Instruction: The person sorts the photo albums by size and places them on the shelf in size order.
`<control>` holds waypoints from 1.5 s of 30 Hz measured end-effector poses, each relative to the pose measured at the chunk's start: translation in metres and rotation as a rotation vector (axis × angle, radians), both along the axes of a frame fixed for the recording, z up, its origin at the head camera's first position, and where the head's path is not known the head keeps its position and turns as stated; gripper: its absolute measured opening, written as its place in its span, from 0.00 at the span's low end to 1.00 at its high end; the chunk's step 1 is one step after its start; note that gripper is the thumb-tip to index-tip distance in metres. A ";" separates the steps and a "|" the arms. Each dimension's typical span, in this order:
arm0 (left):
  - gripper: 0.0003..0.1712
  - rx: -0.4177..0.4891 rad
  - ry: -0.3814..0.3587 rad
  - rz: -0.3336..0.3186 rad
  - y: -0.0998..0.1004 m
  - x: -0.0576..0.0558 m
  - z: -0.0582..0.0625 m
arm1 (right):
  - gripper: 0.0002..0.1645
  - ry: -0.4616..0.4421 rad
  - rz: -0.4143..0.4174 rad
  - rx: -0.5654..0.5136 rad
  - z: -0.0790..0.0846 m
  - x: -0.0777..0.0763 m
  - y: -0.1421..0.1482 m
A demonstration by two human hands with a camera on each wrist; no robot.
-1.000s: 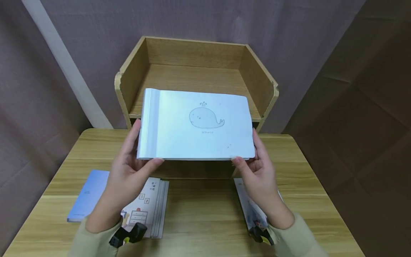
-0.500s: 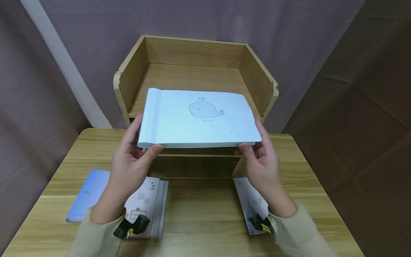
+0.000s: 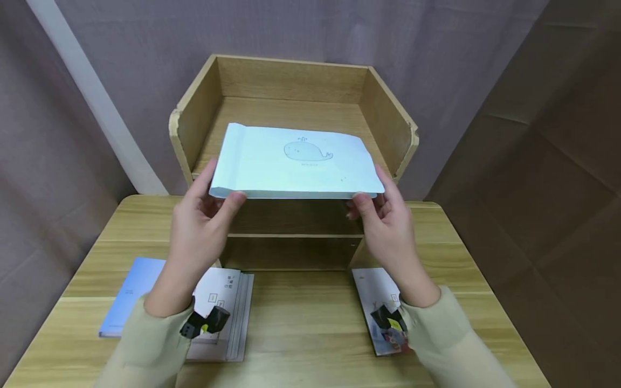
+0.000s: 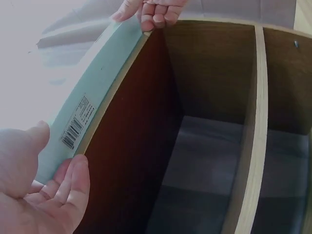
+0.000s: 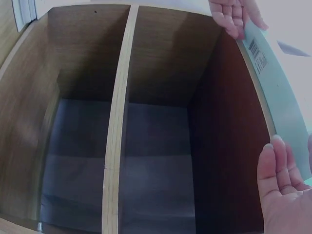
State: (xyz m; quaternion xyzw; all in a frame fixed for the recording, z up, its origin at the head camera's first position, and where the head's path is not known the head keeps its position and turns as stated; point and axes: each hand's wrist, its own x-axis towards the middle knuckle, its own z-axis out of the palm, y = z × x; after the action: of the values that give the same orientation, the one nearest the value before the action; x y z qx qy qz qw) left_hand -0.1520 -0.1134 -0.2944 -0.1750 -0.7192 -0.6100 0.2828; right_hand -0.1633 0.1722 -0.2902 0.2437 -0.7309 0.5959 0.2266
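A pale blue book (image 3: 296,161) with a whale drawn on its cover lies nearly flat at the front edge of the top shelf (image 3: 291,113). My left hand (image 3: 199,229) grips its left end, thumb at the near edge and fingers beneath. At the right end my right hand (image 3: 390,229) holds it in a similar way. Both wrist views show the book's mint-coloured long side (image 4: 97,83), with a barcode label, right along the shelf board's edge. Whether the book bears on the board is hidden.
Below the top board the wooden shelf unit has open compartments, split by a middle board (image 5: 117,122). On the table (image 3: 301,323) lie a blue book (image 3: 133,296), a stack of white books (image 3: 233,318) at left, and an illustrated book (image 3: 373,291) at right.
Both hands have carried the book forward, toward the shelf. It has tipped from facing me to nearly flat, and its near edge has moved up in view.
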 end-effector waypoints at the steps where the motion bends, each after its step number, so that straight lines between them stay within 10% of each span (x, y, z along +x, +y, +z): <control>1: 0.37 -0.005 0.000 0.017 0.000 -0.001 0.000 | 0.33 -0.012 -0.002 -0.001 0.000 -0.001 0.000; 17: 0.30 -0.026 -0.050 0.188 -0.001 -0.015 0.004 | 0.31 0.003 -0.196 0.019 -0.001 -0.018 -0.011; 27: 0.24 0.077 -0.049 0.158 0.000 -0.019 0.003 | 0.32 0.029 -0.337 0.027 0.000 -0.022 -0.017; 45: 0.21 0.114 -0.027 0.126 0.002 -0.026 0.001 | 0.32 -0.023 -0.336 0.030 -0.003 -0.023 -0.011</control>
State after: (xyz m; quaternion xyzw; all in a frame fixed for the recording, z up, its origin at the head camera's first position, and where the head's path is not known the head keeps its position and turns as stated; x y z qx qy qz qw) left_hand -0.1782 -0.1110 -0.2937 -0.1048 -0.6965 -0.6335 0.3202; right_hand -0.1865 0.1611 -0.2930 0.1145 -0.7728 0.5412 0.3109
